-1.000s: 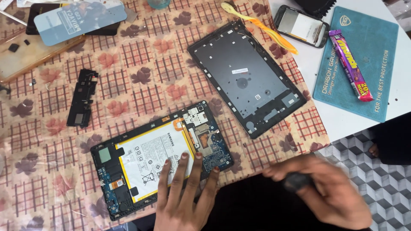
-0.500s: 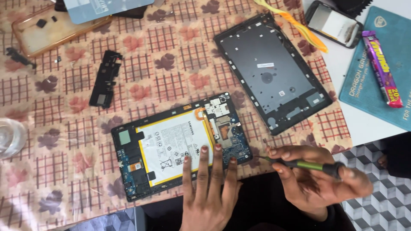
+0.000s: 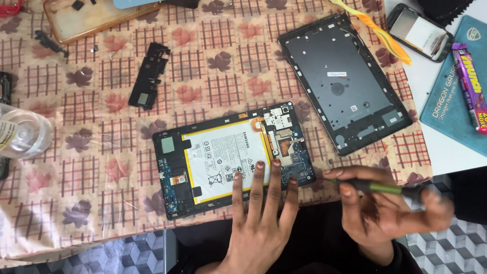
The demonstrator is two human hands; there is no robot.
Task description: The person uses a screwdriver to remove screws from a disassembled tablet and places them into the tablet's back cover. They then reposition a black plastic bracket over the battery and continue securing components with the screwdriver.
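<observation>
— Since half a second ago, what's different?

— Mostly the view has slid right; my right hand [image 3: 390,208] has lifted a touch, and its screwdriver [image 3: 380,187] now points its tip just off the opened tablet's [image 3: 231,160] right edge. My left hand [image 3: 261,223] stays flat, three fingers [image 3: 274,177] spread on the white battery [image 3: 223,157].

— Grip?

— Right fingers closed round the green-and-black handle; left holds nothing, only presses.

— So where does that leave the work?

— I judge the tool is lined up for the circuit board [image 3: 289,147].

— Room?

— Tablet sits near the desk's [image 3: 76,213] front edge. Back cover [image 3: 345,83] lies apart, upper right; a speaker module [image 3: 148,76] upper left; clear cloth between.
</observation>
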